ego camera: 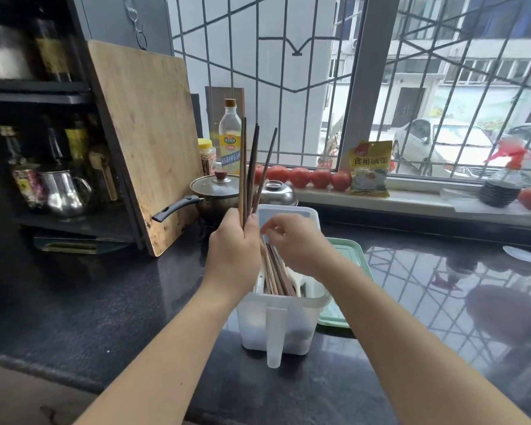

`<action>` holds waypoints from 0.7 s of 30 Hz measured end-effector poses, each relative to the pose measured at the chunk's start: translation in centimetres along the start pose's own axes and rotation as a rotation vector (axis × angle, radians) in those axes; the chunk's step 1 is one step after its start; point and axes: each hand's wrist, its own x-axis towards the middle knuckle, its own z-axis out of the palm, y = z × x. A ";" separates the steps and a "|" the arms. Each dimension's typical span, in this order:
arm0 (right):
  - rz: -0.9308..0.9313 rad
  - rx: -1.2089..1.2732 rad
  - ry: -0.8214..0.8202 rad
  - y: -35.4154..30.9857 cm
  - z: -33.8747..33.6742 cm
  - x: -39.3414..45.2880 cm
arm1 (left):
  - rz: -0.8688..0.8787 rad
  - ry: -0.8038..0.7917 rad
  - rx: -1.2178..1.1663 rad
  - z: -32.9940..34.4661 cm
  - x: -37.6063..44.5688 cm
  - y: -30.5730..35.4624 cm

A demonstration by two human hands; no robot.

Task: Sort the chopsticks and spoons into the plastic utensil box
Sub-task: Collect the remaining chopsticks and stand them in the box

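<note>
Chopsticks point(249, 167) upright in left grip point(232, 243)

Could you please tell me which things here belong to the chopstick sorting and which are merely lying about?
Part of the job:
- chopsticks held upright in the left hand
- chopsticks in the box
- plastic utensil box
- right hand

Lying about:
- cutting board
- lidded pot
- oil bottle
- tomatoes
- green tray

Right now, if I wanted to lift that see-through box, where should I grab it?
Probably by the handle on the front of the box. It sticks out toward you, so come from the near side and wrap your fingers round it.
</note>
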 end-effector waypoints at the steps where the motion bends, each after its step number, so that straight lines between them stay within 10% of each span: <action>1: -0.027 -0.179 -0.102 -0.1 0.4 0.0 | -0.008 0.021 0.001 0.0 0.1 -0.1; 8: -0.049 -0.695 -0.565 1.0 4.0 0.6 | -0.022 0.022 0.003 0.2 0.2 -0.1; 21: -0.015 -0.611 -0.255 0.6 2.8 0.0 | -0.044 0.032 0.004 0.0 0.2 0.2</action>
